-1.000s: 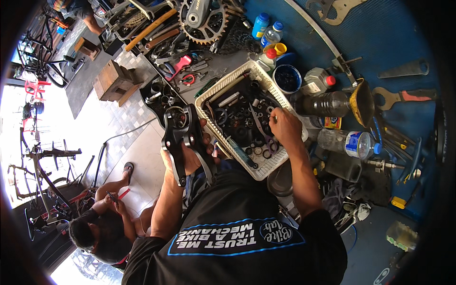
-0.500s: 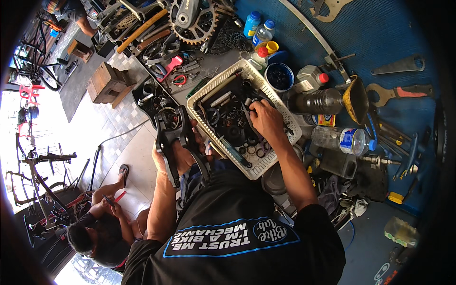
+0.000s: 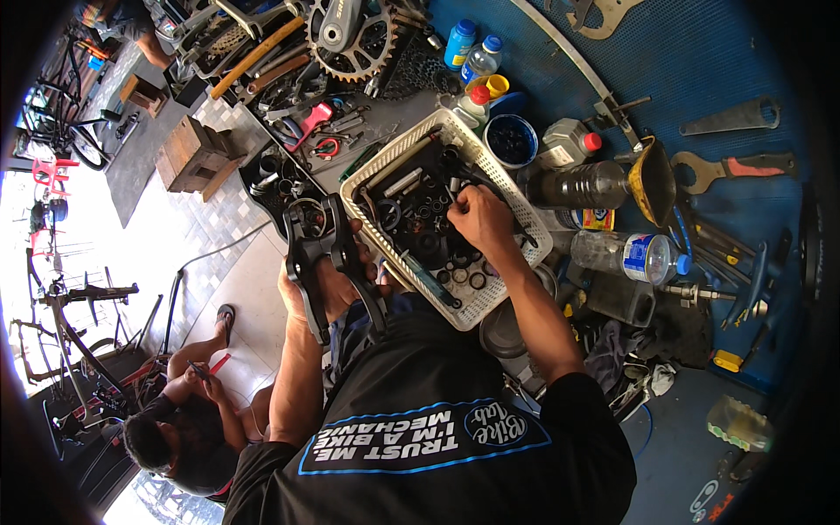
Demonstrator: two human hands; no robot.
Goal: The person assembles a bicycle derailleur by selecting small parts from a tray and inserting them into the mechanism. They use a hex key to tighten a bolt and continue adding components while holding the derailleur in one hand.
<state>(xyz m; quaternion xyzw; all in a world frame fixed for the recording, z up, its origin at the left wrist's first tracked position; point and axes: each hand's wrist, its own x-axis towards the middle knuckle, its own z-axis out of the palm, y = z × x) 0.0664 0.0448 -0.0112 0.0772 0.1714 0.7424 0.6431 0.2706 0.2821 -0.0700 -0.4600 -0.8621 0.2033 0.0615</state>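
Observation:
My left hand (image 3: pixel 339 289) is closed around a black forked bicycle part (image 3: pixel 330 254), which looks like a suspension link. Its two arms point toward me, left of the white plastic basket (image 3: pixel 490 311). My right hand (image 3: pixel 483 220) is inside that basket, fingers bent and pinched together over the small parts. Whatever lies between its fingertips is hidden. Around it are dark rings and bushings (image 3: pixel 429 210), a silver tube (image 3: pixel 402 183) and several pale rings (image 3: pixel 461 275). A green-handled tool (image 3: pixel 427 278) leans along the basket's near left side.
Beyond the basket lie pliers with red handles (image 3: pixel 326 147), loose tools and a crankset (image 3: pixel 346 39). Bottles (image 3: pixel 573 144), a tub of dark blue grease (image 3: pixel 512 140) and a yellow funnel (image 3: pixel 652 184) stand at right. A seated person (image 3: pixel 188 429) is at lower left.
My right hand has shifted slightly left within the basket, its fingers curled more tightly over the parts. The left hand keeps its hold on the forked part.

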